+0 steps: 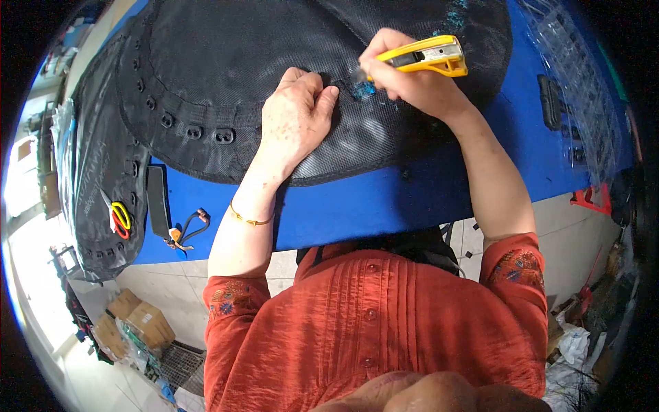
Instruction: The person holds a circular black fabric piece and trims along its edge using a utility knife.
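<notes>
A large black mesh sheet point(226, 69) with a curved edge and a row of black eyelets lies across the table. My left hand point(295, 113) presses on it, fingers curled into the mesh and fingertips hidden, with the thumb pointing right. In my right hand point(405, 79) is a yellow utility knife point(429, 56), its handle end pointing right; its tip is hidden by blur and the fingers. Beneath this hand, a patch of blue thread scraps point(364, 89) lies on the mesh. More blue scraps point(455, 17) are scattered farther up the sheet.
The blue tabletop point(343, 209) runs along my front. At left are yellow-and-red scissors point(119, 218) on more folded black mesh point(103, 178), a black strip point(157, 202) and a corded loop point(195, 223). Clear plastic packaging point(583, 82) and a black piece point(549, 103) lie right.
</notes>
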Tool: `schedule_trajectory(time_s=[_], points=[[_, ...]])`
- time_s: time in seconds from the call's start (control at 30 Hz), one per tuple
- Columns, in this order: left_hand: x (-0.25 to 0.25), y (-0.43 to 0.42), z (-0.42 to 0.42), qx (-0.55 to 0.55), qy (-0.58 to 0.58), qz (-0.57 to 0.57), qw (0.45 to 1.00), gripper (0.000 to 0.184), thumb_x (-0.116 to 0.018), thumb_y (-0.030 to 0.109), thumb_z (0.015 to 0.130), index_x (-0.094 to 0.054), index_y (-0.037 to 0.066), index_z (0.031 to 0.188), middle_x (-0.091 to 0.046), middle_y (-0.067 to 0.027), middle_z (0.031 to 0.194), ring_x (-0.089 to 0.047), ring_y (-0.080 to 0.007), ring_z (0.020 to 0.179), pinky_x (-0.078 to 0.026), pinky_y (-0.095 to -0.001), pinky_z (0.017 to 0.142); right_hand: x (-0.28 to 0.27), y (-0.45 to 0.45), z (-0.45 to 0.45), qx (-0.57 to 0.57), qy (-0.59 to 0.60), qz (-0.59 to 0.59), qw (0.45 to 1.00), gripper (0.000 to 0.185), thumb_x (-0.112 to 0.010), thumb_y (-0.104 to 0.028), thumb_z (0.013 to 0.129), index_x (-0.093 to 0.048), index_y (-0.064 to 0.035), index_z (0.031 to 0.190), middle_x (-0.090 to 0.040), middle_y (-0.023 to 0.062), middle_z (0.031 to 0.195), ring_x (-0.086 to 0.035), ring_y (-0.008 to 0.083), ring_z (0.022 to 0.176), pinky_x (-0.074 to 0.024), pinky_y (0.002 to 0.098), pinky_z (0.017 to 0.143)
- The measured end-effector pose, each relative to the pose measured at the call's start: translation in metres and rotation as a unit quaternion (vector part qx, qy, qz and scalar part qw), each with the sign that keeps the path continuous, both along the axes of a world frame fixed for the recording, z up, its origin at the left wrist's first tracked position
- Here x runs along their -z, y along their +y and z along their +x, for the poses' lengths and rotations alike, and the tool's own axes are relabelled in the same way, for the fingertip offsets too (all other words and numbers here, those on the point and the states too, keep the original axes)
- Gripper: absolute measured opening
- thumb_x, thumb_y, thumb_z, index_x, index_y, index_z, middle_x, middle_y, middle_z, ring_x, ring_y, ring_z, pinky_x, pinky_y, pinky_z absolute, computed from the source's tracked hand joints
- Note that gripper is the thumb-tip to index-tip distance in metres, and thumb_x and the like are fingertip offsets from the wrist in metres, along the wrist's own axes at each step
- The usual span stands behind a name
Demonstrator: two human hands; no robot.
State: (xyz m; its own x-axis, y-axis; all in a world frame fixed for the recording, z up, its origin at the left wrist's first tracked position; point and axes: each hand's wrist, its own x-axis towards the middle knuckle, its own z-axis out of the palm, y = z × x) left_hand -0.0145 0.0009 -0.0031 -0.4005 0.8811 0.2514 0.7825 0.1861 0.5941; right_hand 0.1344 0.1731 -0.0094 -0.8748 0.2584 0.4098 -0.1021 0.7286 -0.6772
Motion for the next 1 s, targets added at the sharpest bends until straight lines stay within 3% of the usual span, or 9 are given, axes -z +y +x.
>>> schedule_trajectory(time_s=[0.07,0.13,0.23,0.53,0.77,0.93,0.97,1.0], points=[[-0.001,0.0,0.0,-0.003,-0.001,-0.007,1.0,0.019,-0.071,0.018,0.088,-0.064,0.002,0.082,-0.062,-0.0126,0.084,-0.064,-0.0308,0.07,-0.053,-0.0413,0.065,0.005,0.0,-0.003,0.027,0.018,0.049,0.998,0.013,-0.069,-0.004,0.083,-0.063,-0.0076,0.094,-0.057,0.0057,0.093,-0.063,0.0188,0.079,-0.0528,0.0297,0.071],[-0.001,0.0,0.0,-0.006,0.0,-0.011,1.0,0.019,-0.071,0.018,0.088,-0.064,0.002,0.082,-0.062,-0.0126,0.084,-0.064,-0.0308,0.07,-0.053,-0.0411,0.065,0.003,-0.004,-0.004,0.065,0.013,-0.119,0.991,0.008,-0.068,-0.009,0.091,-0.064,-0.0074,0.098,-0.058,0.0032,0.093,-0.062,0.0135,0.074,-0.053,0.0259,0.067],[-0.002,0.0,0.0,-0.008,-0.002,-0.018,1.0,0.018,-0.071,0.017,0.088,-0.064,0.002,0.081,-0.062,-0.0127,0.083,-0.065,-0.0307,0.071,-0.053,-0.0407,0.066,0.0,-0.009,-0.005,0.088,-0.004,-0.206,0.975,0.012,-0.065,-0.018,0.098,-0.064,-0.0066,0.1,-0.059,0.0017,0.095,-0.062,0.009,0.071,-0.0529,0.0242,0.063],[-0.006,-0.005,-0.002,0.0,-0.019,-0.023,1.0,0.023,-0.073,0.019,0.087,-0.065,0.001,0.077,-0.062,-0.0129,0.079,-0.064,-0.0288,0.07,-0.052,-0.0391,0.065,0.005,-0.005,-0.008,0.11,0.025,-0.311,0.944,0.02,-0.067,-0.031,0.096,-0.063,-0.0119,0.101,-0.064,-0.0009,0.076,-0.058,0.0044,0.058,-0.0445,0.0197,0.045],[0.001,-0.004,0.001,-0.001,-0.021,0.004,1.0,0.022,-0.073,0.02,0.088,-0.068,0.002,0.076,-0.063,-0.0107,0.081,-0.065,-0.0276,0.071,-0.053,-0.0373,0.065,0.0,-0.008,-0.005,0.116,0.009,-0.313,0.943,0.02,-0.067,-0.03,0.096,-0.063,-0.0111,0.102,-0.064,-0.0009,0.078,-0.058,0.0049,0.059,-0.0464,0.0209,0.047],[-0.002,-0.004,0.0,-0.003,-0.023,-0.026,0.999,0.021,-0.072,0.02,0.088,-0.069,0.003,0.076,-0.063,-0.0095,0.083,-0.065,-0.0274,0.072,-0.053,-0.0373,0.066,-0.004,-0.016,-0.003,0.054,0.002,-0.272,0.961,0.01,-0.069,-0.018,0.094,-0.063,-0.01,0.097,-0.063,-0.0004,0.081,-0.059,0.0076,0.067,-0.0492,0.0257,0.062],[-0.002,-0.003,-0.001,-0.002,-0.022,-0.033,0.999,0.021,-0.072,0.02,0.088,-0.069,0.003,0.076,-0.063,-0.0095,0.083,-0.066,-0.0273,0.072,-0.053,-0.0375,0.066,0.003,-0.017,-0.004,0.059,0.029,-0.217,0.974,0.01,-0.069,-0.014,0.093,-0.062,-0.0084,0.096,-0.064,0.0021,0.084,-0.063,0.012,0.075,-0.0505,0.0279,0.068],[-0.002,-0.003,-0.002,0.0,-0.02,-0.039,0.999,0.021,-0.072,0.02,0.088,-0.069,0.003,0.076,-0.063,-0.0095,0.084,-0.066,-0.0272,0.072,-0.054,-0.0376,0.066,0.002,-0.018,-0.004,0.057,0.025,-0.189,0.98,0.01,-0.068,-0.015,0.095,-0.062,-0.0086,0.1,-0.064,0.0007,0.085,-0.061,0.0088,0.073,-0.0494,0.0252,0.067]])
